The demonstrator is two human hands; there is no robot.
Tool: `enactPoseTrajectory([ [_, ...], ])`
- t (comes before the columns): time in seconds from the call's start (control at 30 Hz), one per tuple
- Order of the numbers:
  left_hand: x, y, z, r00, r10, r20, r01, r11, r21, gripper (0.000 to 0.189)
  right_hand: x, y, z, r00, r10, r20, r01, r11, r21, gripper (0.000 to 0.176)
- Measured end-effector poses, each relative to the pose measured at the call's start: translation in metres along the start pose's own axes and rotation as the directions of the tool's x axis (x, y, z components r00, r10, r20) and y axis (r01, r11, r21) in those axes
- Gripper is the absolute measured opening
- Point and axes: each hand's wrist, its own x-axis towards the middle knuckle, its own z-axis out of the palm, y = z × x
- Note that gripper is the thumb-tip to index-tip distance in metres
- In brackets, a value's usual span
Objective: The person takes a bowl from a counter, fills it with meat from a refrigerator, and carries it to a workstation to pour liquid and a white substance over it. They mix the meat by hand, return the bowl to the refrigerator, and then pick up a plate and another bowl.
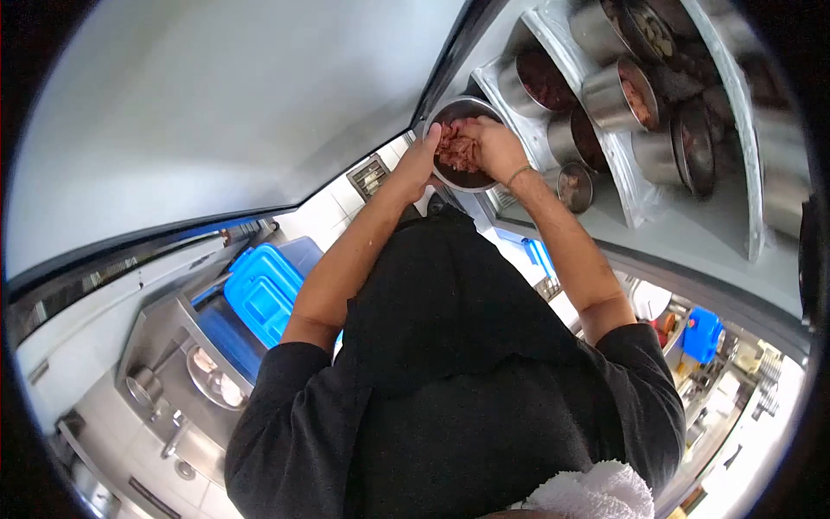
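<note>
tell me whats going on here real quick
A person in a black shirt has both hands in a round shiny steel bowl of reddish-pink meat pieces. The left hand is at the bowl's rim, the right hand rests on the meat. More round steel containers stand beside it.

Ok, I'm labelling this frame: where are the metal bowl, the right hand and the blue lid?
metal bowl (468,178), head view, dark inner wall below the meat.
right hand (497,147), head view, back of the hand.
blue lid (264,290), head view, top face.
</note>
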Motion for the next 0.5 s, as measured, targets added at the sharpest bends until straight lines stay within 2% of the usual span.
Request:
enactPoseTrajectory([
  [0.07, -0.004, 0.005, -0.001, 0.998, -0.031, 0.052, 0.031, 1.000, -0.002, 0.070, -0.003, -0.002, -0.007, 0.998, 0.040, -0.052, -0.039, 0.999, 0.029, 0.034],
  [0.1, -0.009, 0.008, 0.001, 0.999, -0.015, 0.051, 0.015, 1.000, -0.001, 0.070, -0.006, -0.011, -0.019, 0.999, 0.044, -0.013, -0.043, 0.997, 0.058, 0.042],
  [0.2, -0.016, 0.010, 0.003, 0.998, 0.011, 0.056, -0.011, 1.000, 0.008, 0.069, -0.024, -0.020, -0.028, 0.997, -0.078, -0.021, 0.080, 0.980, 0.182, 0.050],
  [0.27, -0.013, -0.001, -0.005, 0.998, -0.012, 0.069, 0.010, 1.000, 0.024, 0.069, -0.032, -0.035, -0.043, 0.993, 0.110, 0.031, -0.114, 0.926, 0.361, 0.048],
  [0.33, -0.025, -0.002, 0.001, 0.990, -0.082, 0.114, 0.081, 0.997, 0.014, 0.070, -0.047, -0.045, -0.052, 0.951, 0.288, 0.109, -0.302, 0.799, 0.521, 0.046],
  [0.37, -0.027, -0.008, -0.001, 0.973, -0.129, 0.192, 0.135, 0.991, -0.018, 0.069, -0.058, -0.033, -0.041, 0.966, 0.242, -0.088, -0.194, 0.909, 0.369, 0.035],
  [0.4, -0.027, -0.013, -0.002, 0.950, -0.166, 0.265, 0.184, 0.982, -0.044, 0.068, -0.070, -0.033, -0.039, 0.936, 0.323, -0.142, -0.279, 0.924, 0.262, 0.031],
  [0.47, -0.029, -0.028, 0.002, 0.937, -0.178, 0.299, 0.213, 0.973, -0.089, 0.066, -0.093, -0.035, -0.038, 0.852, 0.444, -0.278, -0.447, 0.893, 0.057, 0.026],
  [0.5, -0.029, -0.037, 0.005, 0.931, -0.181, 0.317, 0.225, 0.968, -0.109, 0.065, -0.109, -0.037, -0.036, 0.831, 0.414, -0.371, -0.460, 0.887, -0.042, 0.027],
])
